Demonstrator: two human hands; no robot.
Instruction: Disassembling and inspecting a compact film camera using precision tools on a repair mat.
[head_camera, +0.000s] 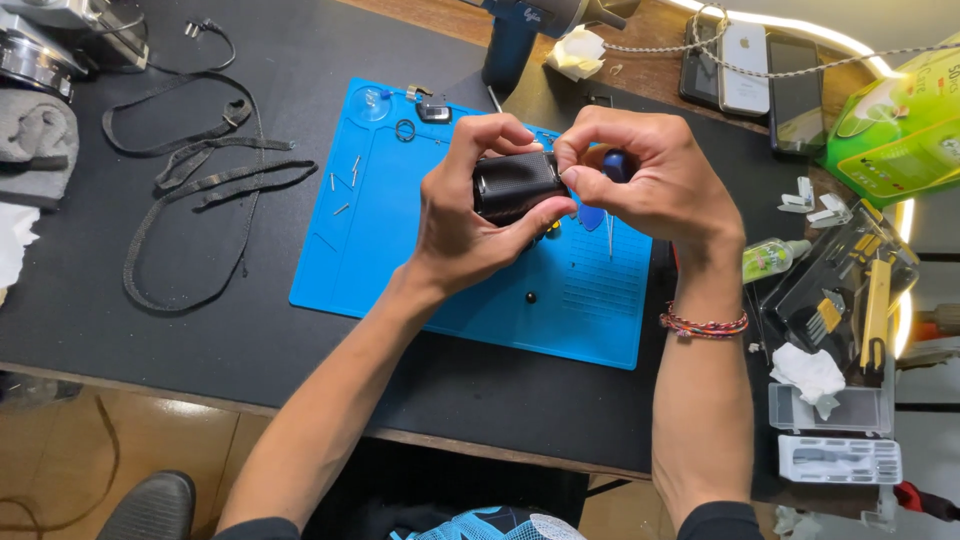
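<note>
My left hand (470, 215) grips a small black textured part (515, 183), perhaps a camera grip piece, above the blue work mat (380, 250). My right hand (655, 175) pinches at the part's right end with thumb and forefinger, and a blue-handled tool (617, 163) shows between its fingers. A thin metal shaft (610, 232) hangs down below that hand. Small screws and pins (350, 175) and a black ring (404, 130) lie on the mat's upper left.
A black strap (190, 180) coils on the dark desk to the left. Phones (745, 65) and a green packet (900, 125) lie at the upper right. A tool case (850, 290), tissue (808, 372) and clear boxes (835, 440) sit at the right edge. A blue power tool (515, 40) stands behind the mat.
</note>
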